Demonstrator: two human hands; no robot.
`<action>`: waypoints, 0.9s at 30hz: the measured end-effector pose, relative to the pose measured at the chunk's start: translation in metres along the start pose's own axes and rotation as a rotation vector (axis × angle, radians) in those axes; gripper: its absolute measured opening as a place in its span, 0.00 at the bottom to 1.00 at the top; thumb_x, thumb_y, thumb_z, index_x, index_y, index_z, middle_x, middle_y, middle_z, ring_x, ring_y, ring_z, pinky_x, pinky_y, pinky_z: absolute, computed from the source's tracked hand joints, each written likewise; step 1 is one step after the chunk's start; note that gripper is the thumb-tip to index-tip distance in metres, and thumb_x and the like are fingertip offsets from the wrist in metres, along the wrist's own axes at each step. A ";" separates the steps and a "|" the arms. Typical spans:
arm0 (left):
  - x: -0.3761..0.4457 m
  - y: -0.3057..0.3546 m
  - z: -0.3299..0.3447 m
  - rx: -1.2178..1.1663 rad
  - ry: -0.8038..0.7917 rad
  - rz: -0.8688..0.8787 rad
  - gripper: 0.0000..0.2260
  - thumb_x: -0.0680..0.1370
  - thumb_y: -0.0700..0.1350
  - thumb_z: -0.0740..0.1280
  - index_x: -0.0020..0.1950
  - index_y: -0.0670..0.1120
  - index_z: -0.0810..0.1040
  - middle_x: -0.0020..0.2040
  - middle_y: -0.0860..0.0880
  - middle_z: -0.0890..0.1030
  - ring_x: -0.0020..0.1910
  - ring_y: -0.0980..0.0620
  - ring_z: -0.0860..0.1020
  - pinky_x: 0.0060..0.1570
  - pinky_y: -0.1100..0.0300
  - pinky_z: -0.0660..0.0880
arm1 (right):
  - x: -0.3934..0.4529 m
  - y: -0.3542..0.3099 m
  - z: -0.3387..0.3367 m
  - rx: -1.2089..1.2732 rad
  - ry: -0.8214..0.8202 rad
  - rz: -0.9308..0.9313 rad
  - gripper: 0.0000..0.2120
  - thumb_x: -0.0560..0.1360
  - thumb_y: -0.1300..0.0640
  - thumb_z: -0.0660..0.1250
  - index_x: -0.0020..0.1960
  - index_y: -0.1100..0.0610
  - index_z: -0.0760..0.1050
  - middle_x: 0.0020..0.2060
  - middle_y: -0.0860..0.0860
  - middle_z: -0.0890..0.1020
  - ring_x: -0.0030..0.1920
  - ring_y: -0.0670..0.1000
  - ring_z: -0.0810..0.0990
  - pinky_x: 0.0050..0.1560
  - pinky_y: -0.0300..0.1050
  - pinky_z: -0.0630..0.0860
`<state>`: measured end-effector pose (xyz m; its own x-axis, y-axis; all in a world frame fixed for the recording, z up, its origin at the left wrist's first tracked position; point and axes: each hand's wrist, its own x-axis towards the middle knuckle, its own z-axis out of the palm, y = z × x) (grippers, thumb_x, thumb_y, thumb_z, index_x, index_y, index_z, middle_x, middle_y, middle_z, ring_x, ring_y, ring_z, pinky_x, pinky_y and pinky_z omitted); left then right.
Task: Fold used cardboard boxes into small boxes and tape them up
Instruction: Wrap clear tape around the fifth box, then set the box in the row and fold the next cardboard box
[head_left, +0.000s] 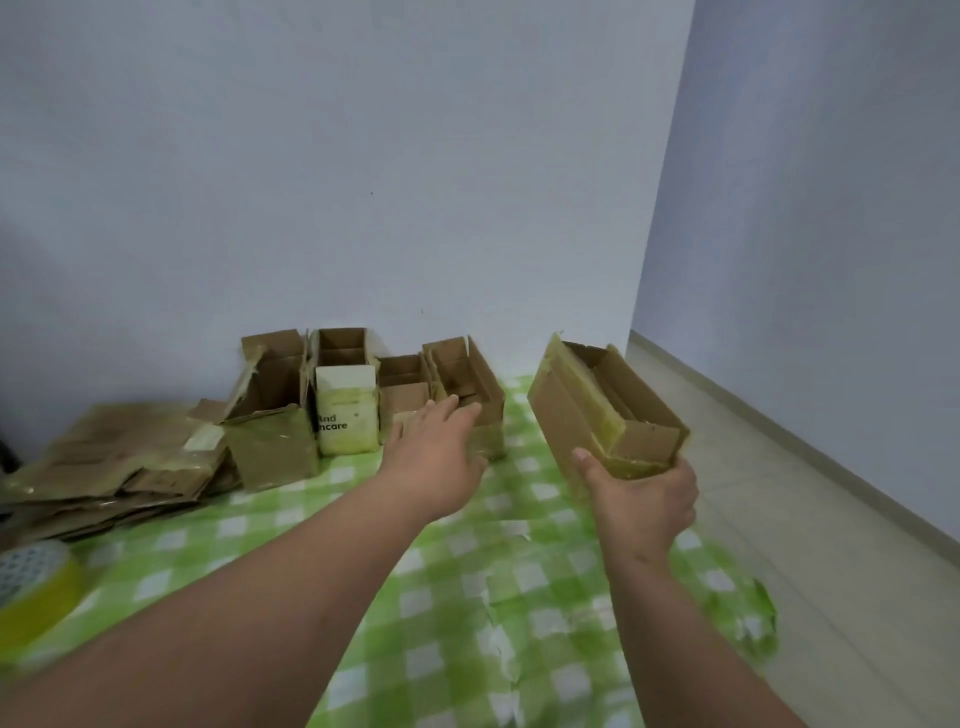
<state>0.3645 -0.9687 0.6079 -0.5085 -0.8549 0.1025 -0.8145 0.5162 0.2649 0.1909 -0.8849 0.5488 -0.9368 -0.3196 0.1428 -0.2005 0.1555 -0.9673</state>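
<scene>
The long brown folded cardboard box, open at the top and taped along its edges, is held tilted in the air above the right part of the green-and-white checked cloth. The right hand grips its near end from below, fingers curled round the bottom corner and thumb up against the side. The left hand reaches forward with fingers straight and loosely spread, holding nothing; its fingertips lie at the near edge of a small brown open-topped cardboard box standing on the cloth. Whether they touch it cannot be told. That box is the rightmost in a row of four along the pale wall; the second from the left is a white-fronted printed box. A heap of flattened brown cardboard lies left of the row. A yellow roll of tape sits at the cloth's left edge. Pale floor lies to the right.
</scene>
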 end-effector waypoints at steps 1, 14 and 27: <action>0.008 -0.002 0.003 0.004 -0.005 -0.004 0.29 0.81 0.54 0.61 0.80 0.55 0.53 0.81 0.51 0.51 0.80 0.48 0.48 0.77 0.44 0.47 | 0.006 0.001 0.008 -0.017 -0.012 -0.004 0.51 0.58 0.45 0.83 0.71 0.64 0.64 0.67 0.60 0.71 0.70 0.62 0.65 0.73 0.60 0.61; 0.074 -0.040 0.034 0.041 0.118 -0.014 0.27 0.81 0.52 0.62 0.78 0.55 0.59 0.80 0.52 0.55 0.79 0.51 0.49 0.78 0.46 0.46 | 0.056 0.012 0.131 -0.206 -0.481 0.050 0.45 0.73 0.49 0.74 0.79 0.59 0.51 0.75 0.59 0.61 0.75 0.61 0.60 0.75 0.55 0.59; 0.070 -0.037 0.043 0.246 0.086 0.005 0.30 0.79 0.55 0.62 0.79 0.58 0.52 0.81 0.50 0.49 0.79 0.47 0.47 0.74 0.44 0.46 | 0.037 0.016 0.124 -0.453 -0.609 -0.151 0.40 0.79 0.55 0.64 0.80 0.54 0.41 0.79 0.55 0.51 0.77 0.59 0.52 0.76 0.54 0.54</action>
<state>0.3472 -1.0450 0.5642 -0.4959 -0.8480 0.1873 -0.8607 0.5085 0.0235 0.1885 -1.0104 0.5125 -0.5932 -0.8051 -0.0010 -0.5346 0.3948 -0.7472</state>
